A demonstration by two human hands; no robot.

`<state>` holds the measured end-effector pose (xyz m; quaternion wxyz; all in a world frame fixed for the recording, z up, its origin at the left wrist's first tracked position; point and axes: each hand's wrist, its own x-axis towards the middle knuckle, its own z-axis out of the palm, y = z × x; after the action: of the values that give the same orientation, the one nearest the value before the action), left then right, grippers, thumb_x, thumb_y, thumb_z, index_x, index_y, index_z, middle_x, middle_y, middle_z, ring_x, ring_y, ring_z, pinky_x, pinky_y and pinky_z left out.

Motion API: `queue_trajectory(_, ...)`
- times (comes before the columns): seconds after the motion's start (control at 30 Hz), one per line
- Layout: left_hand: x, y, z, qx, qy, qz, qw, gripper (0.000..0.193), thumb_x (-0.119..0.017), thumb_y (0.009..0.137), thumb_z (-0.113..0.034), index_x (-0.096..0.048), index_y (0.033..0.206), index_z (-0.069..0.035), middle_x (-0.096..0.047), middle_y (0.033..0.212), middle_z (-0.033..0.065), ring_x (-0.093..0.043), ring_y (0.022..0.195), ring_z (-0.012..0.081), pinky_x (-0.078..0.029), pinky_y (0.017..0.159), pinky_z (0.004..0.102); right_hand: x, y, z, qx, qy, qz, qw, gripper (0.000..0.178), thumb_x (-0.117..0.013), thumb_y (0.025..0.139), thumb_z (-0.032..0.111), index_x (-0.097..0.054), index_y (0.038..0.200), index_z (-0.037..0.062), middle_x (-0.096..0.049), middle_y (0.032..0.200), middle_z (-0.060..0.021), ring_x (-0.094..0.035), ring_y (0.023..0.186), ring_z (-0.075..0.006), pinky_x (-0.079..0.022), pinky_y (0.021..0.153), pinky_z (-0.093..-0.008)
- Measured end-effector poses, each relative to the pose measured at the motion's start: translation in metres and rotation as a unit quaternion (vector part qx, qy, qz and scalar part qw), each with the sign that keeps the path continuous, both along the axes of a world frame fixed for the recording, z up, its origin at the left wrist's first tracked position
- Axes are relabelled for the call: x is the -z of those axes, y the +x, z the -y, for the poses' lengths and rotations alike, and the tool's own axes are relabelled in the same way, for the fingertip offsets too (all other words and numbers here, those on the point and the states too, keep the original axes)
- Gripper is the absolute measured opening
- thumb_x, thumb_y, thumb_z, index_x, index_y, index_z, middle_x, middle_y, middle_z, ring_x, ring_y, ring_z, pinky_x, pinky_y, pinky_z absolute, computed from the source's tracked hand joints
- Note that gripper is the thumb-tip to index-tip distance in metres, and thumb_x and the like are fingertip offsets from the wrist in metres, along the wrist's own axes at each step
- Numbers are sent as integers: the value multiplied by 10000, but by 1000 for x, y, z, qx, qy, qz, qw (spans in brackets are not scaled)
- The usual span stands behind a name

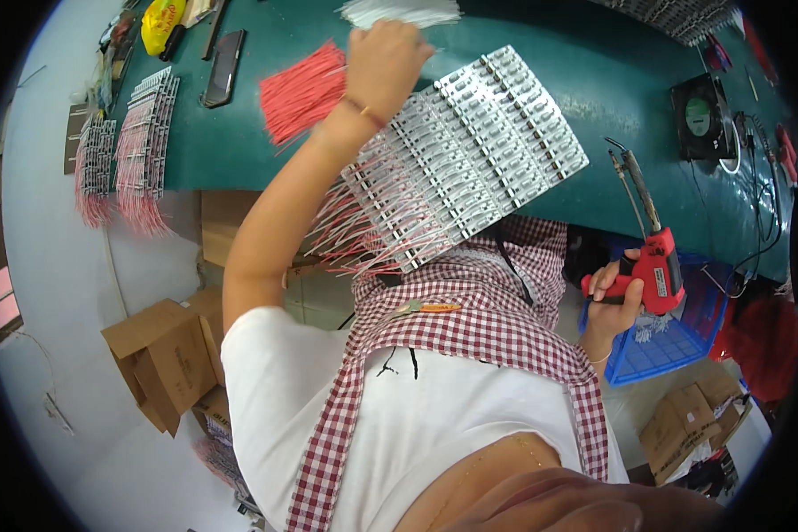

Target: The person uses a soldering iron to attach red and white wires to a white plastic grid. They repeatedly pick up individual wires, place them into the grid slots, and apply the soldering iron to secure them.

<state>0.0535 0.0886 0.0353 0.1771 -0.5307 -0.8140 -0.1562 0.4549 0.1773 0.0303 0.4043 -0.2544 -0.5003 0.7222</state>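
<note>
Green tabletop (pixel 222 160), pale wall (pixel 35 222), paned window (pixel 2 297) at far left.

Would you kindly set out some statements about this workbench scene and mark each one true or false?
1. The right hand grips a red soldering gun. True.
2. A blue crate is on the person's right, below the green tabletop. True.
3. The left hand reaches into that crate. False: it is near the pale wires at the top of the picture.
4. A dark rectangular device lies to the left of the red wires. True.
5. Those red wires lie to the right of the grey panel. False: they lie to its left.
6. The apron is plain blue. False: it is checked dark red and white.
</note>
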Motion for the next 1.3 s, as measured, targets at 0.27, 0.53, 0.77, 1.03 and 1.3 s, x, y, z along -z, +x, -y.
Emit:
queue_trajectory(0.27, 17, -37, -52, -48, 26, 11, 998, 184, -680, 762, -256, -639, 809, -83, -622, 876, 90, -588, 885, 294, -442, 734, 436, -16, 16, -8, 121, 23, -28, 992, 440, -470, 954, 341, -418, 1169, -39, -483, 605, -86, -398, 427, -119, -352, 402, -245)
queue_trajectory(0.53, -24, -112, 98, -111, -142, 92, 979, 221, -623, 821, -123, -621, 1027, -43, -590, 1041, 166, -540, 1011, 360, -437, 878, 437, -73, 44, -128, 325, 109, -13, 939, 367, -490, 962, 279, -505, 1187, -11, -493, 631, -40, -411, 474, -86, -337, 452, -223)
queue_trajectory(0.77, -19, -97, 102, -73, -157, 179, 969, 227, -568, 856, -97, -617, 1072, -44, -585, 1023, 151, -553, 986, 340, -442, 839, 426, -44, 38, -204, 398, 62, 119, 907, 244, -642, 876, 249, -600, 934, 16, -547, 598, -40, -468, 421, -100, -385, 410, -240)
queue_trajectory(1.03, -14, -99, 100, -74, -92, 176, 977, 107, -615, 818, -70, -648, 870, 17, -597, 845, 169, -589, 768, 336, -469, 703, 387, -59, 35, -189, 390, 56, 66, 917, 262, -605, 912, 255, -594, 996, 6, -532, 589, -38, -460, 429, -104, -382, 417, -249)
queue_trajectory(1.3, -8, -90, 96, -119, -34, 102, 987, 87, -583, 841, -80, -615, 869, -5, -585, 850, 145, -567, 810, 343, -441, 721, 415, -73, 27, -143, 405, 17, -43, 913, 297, -572, 930, 281, -569, 1061, 14, -520, 586, -32, -423, 412, -93, -345, 401, -237)
